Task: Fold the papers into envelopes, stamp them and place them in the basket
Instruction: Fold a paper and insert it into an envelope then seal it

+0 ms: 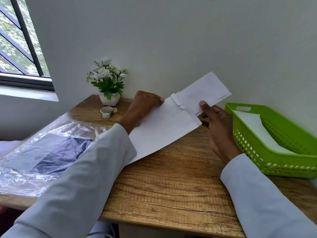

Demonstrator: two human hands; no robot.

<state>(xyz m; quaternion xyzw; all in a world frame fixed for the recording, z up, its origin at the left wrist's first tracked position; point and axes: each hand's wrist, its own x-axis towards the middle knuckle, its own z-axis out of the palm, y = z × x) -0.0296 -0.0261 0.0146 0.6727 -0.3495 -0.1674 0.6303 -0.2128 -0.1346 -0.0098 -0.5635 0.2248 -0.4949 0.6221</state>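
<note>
Counter (171,194): wood-grain top, its near edge at the bottom of the view; carries all items below.

Sleeves: two pale grey sleeves, the left sleeve (82,177) and the right sleeve (267,200), reach in from the near edge.

Plastic wrap (42,152): clear, crinkled sheet lying flat on the left part of the counter, with a dark printed sheet showing through it. Partly under the left sleeve.

Basket (281,167): bright green, perforated walls, cut-out handle in the far wall; stands at the right side of the counter. White folded paper (257,129) lies inside it on the bottom.

Right hand (217,127): just left of the basket, raised above the counter. Thumb on top, fingers (205,123) curled beneath, pinching the smaller folded piece (202,93) near its lower edge.

Large paper (163,127): white sheet held tilted above the counter between both hands, its lower corner hidden behind the left sleeve, its upper edge torn or crumpled. The smaller folded piece overlaps its far right end and sticks up toward the wall.

Left hand (144,103): fingers curled, gripping the upper left edge of the large paper.

Tape roll (106,112): small, nearly spent, on the counter behind the left hand.

Flower pot (109,98): white pot of white blossoms and green leaves, at the far left corner against the wall.

Window (18,48): dark frame, upper left.
</note>
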